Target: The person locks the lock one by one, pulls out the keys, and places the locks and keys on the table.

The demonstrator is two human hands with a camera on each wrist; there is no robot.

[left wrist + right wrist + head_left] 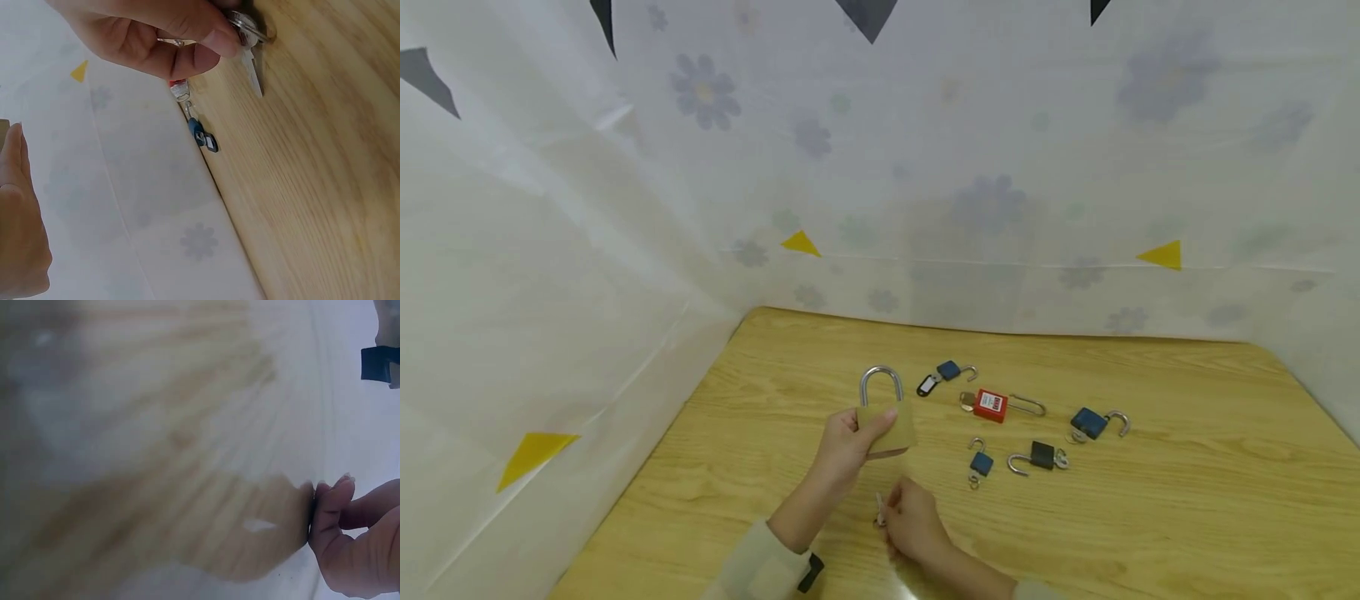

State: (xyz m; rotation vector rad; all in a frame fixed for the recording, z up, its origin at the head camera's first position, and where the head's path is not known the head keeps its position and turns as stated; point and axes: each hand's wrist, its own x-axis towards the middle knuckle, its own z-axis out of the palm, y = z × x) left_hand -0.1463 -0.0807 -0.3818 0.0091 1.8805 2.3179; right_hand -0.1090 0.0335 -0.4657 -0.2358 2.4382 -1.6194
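The left grip (pixel 844 446) grasps the brass padlock (pixel 898 429), thumb flat across its front face. The padlock is held above the worktop (pixel 1187 517), nearer the left edge than the right; its steel shackle (pixel 880 371) points toward the far edge, both legs meeting the body. The right grip (pixel 917 521) pinches a small key (pixel 881 505) with thumb and finger at the worktop surface, nearer the near edge than the padlock.

Five further locks lie toward the right edge. Nearest the far edge: a blue padlock with a black tag (pixel 949 370). Next: the red padlock (pixel 991 405). Nearest the right edge: a larger blue padlock (pixel 1088 422). Nearer the near edge: the black padlock (pixel 1042 454) and a small blue padlock (pixel 981 464). A flower-printed white sheet (pixel 880 183) stands behind the far edge.
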